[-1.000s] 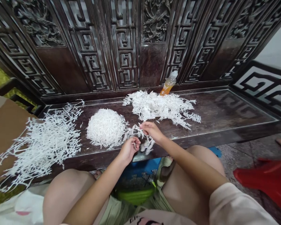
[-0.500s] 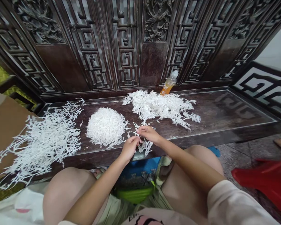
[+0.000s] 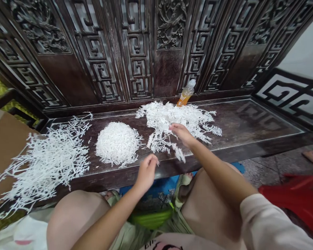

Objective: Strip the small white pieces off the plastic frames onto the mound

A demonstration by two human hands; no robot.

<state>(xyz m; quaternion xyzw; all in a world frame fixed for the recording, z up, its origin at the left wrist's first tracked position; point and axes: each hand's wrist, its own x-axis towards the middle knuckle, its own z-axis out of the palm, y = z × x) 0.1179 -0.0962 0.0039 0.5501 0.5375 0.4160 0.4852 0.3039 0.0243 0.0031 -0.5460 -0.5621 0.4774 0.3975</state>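
Observation:
My right hand (image 3: 182, 133) is closed in a pinch at the near edge of a loose pile of white branched plastic pieces (image 3: 177, 116). From its fingertips a white branched plastic piece (image 3: 163, 143) spreads down and left above the bench. My left hand (image 3: 146, 172) is lower, by the bench's front edge, its fingers pinched together. Thin white bits (image 3: 158, 163) stick out at its fingertips; how many it holds is hidden. Left of both hands stands a rounded heap of small white plastic bits (image 3: 117, 143).
A tangle of bare white plastic stems (image 3: 52, 156) lies at the left, partly over a cardboard box (image 3: 7, 139). An orange drink bottle (image 3: 185, 93) stands behind the branched pile. The dark wooden bench (image 3: 250, 121) has a carved back. A red object (image 3: 289, 198) is at the lower right.
My hands have moved apart. The right hand went up and right with the branched piece, which is now spread out; the left moved slightly down, with small bits in its fingertips.

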